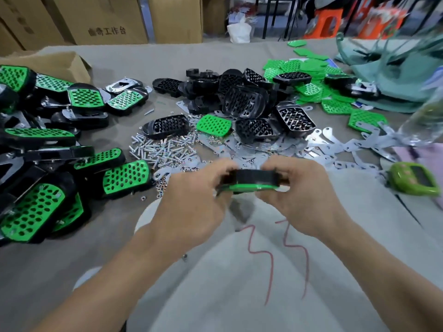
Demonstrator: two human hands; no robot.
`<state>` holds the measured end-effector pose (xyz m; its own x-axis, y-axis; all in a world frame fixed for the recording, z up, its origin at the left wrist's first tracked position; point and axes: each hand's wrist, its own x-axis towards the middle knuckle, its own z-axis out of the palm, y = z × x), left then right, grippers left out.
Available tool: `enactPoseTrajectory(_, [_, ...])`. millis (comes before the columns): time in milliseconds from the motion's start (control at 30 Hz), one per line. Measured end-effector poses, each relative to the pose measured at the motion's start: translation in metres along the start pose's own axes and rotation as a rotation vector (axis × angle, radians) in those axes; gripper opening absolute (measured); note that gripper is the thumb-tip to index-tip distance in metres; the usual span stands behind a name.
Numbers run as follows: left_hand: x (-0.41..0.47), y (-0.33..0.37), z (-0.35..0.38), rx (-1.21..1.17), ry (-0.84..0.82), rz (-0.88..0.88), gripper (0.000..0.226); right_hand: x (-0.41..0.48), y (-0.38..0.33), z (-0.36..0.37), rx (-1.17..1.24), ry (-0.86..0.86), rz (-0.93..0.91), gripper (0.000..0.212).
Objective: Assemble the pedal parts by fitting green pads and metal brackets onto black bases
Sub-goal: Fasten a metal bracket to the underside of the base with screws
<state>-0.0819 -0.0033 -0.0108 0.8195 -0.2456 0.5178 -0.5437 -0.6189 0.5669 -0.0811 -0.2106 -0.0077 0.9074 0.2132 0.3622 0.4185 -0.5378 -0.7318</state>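
In the head view, a black base [254, 177] is held level above the near edge of the grey surface [167, 58], about midway along it. A green pad [249, 187] is seen lying against the lower side of the base. Both are viewed edge-on and blurred, so it cannot be told how fully the pad is seated. The left hand [191, 195] is closed round the left end of the base, with the fingers curled over it. The right hand [299, 195] is clamped round the right end in the same way.

Just beyond the hands, a heap of screws [158, 149] is spread toward the left. Flat metal brackets [347, 149] are scattered from the middle out toward the right edge. A single loose pad [214, 125] is laid beside the screws, touching a pile of loose bases [242, 97] heaped at the centre of the surface. More spare pads [309, 75] are strewn toward the far right corner. Finished pedals [48, 164], black with green faces, are stacked along the left edge. An open cardboard box [60, 63] is set at the far left corner. A small green device [412, 180] is placed near the right edge. Large cartons [107, 17] are stacked behind the far edge. A grey garment [239, 271] with a red squiggle is seen below the hands
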Motion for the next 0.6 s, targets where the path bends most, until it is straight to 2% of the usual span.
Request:
enactPoseTrajectory(33, [-0.006,0.001,0.003,0.146,0.058,0.124,0.045,-0.009,0.002,0.002,-0.087,0.015,-0.028,0.031])
enactPoseTrajectory(100, [-0.016,-0.002,0.005,0.255,0.12,0.345,0.032,-0.025,0.006,0.003,-0.125,-0.017,-0.073,0.034])
enactPoseTrajectory(167, [-0.026,-0.007,0.003,0.29,0.064,0.465,0.022,-0.034,0.008,0.003,-0.195,-0.069,-0.165,0.031])
enactPoseTrajectory(233, [-0.041,-0.01,0.001,0.353,-0.064,0.464,0.026,-0.041,0.011,0.002,-0.264,-0.107,-0.229,0.032])
enactPoseTrajectory(333, [-0.056,-0.006,0.0,0.319,-0.204,0.356,0.035,-0.05,0.011,0.003,-0.278,-0.093,-0.241,0.033])
enactPoseTrajectory(433, [-0.051,0.0,-0.003,0.252,-0.205,0.193,0.034,-0.051,0.006,0.006,-0.2,-0.1,-0.069,0.038])
enactPoseTrajectory(500, [-0.047,0.001,-0.008,-0.038,-0.209,-0.098,0.044,-0.047,0.003,0.004,0.013,-0.134,0.12,0.037])
enactPoseTrajectory(567, [-0.044,-0.001,-0.01,-0.402,-0.276,-0.339,0.075,-0.044,0.002,0.001,0.251,-0.161,0.267,0.03])
enactPoseTrajectory(600, [-0.043,-0.001,-0.011,-0.445,-0.3,-0.373,0.093,-0.042,0.0,0.0,0.306,-0.171,0.306,0.024])
